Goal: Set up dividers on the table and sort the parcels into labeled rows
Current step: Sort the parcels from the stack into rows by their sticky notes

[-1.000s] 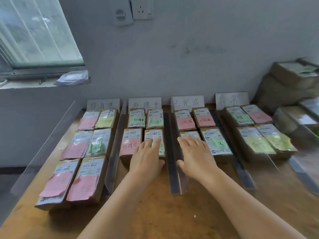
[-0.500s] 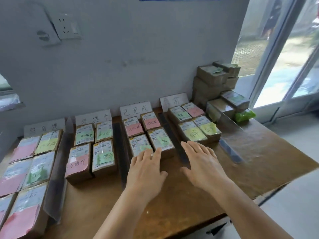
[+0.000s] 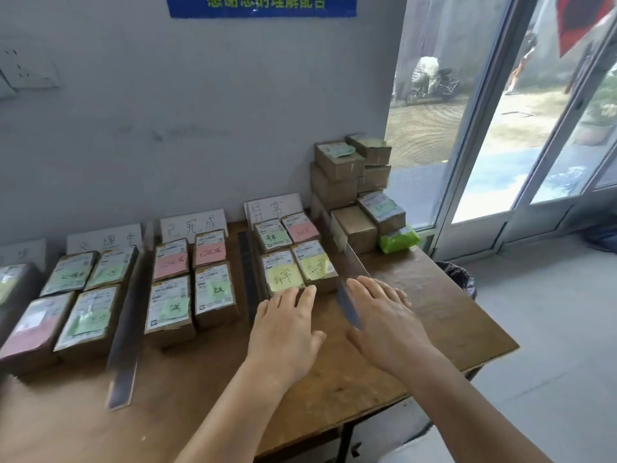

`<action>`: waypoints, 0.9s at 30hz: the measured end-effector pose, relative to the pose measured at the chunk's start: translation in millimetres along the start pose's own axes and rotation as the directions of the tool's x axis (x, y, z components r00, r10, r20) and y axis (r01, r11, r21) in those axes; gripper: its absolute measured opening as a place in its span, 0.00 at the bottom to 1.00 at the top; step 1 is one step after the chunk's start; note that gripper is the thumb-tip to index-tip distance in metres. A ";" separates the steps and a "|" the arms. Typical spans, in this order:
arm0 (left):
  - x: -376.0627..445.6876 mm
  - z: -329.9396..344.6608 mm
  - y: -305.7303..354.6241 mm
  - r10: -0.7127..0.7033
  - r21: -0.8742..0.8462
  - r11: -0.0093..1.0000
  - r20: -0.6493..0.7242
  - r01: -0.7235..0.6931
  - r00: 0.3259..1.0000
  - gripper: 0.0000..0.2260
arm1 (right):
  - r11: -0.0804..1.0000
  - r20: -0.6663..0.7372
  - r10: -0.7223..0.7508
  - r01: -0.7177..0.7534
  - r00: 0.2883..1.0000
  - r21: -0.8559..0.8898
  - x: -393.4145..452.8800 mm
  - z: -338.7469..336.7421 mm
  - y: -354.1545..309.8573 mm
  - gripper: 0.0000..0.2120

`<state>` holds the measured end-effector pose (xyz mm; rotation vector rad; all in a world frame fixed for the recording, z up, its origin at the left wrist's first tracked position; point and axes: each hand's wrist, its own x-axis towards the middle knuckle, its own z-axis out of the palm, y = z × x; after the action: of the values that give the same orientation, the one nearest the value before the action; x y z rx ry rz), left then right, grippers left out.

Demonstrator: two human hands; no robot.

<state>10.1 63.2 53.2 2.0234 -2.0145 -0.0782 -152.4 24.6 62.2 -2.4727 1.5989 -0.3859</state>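
left hand [image 3: 283, 332] flat, fingers straight, at yellow-noted parcel [image 3: 283, 275] | right hand [image 3: 384, 315] flat, released, beside clear divider [image 3: 349, 282] | parcels in rows along tabletop [image 3: 434, 315] back edge

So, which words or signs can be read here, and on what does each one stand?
"己完成": white row card against the wall.
"异常": yellow note on the front parcel by the left hand; the same on the yellow note beside it.
Blue wall sign: cut off, unreadable.
Printed shipping labels: too small to read.
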 end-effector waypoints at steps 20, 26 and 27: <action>151.4 37.3 79.0 0.053 0.012 0.998 0.041 -0.054 0.998 0.30 | 0.992 -0.046 0.115 -0.117 0.992 -0.049 79.1 -32.2 148.4 0.36; 213.3 42.2 69.3 0.039 -0.014 0.999 0.019 -0.039 0.999 0.30 | 0.991 -0.042 0.126 -0.128 0.991 -0.047 134.0 -38.0 166.3 0.34; 222.1 42.0 67.8 0.032 -0.019 0.999 0.014 -0.031 0.999 0.30 | 0.990 -0.041 0.130 -0.132 0.991 -0.041 142.7 -38.5 167.8 0.34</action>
<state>-60.4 -161.7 64.7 1.9848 -2.0462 -0.1047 -254.0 -174.5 69.1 -2.3876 1.7914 -0.3853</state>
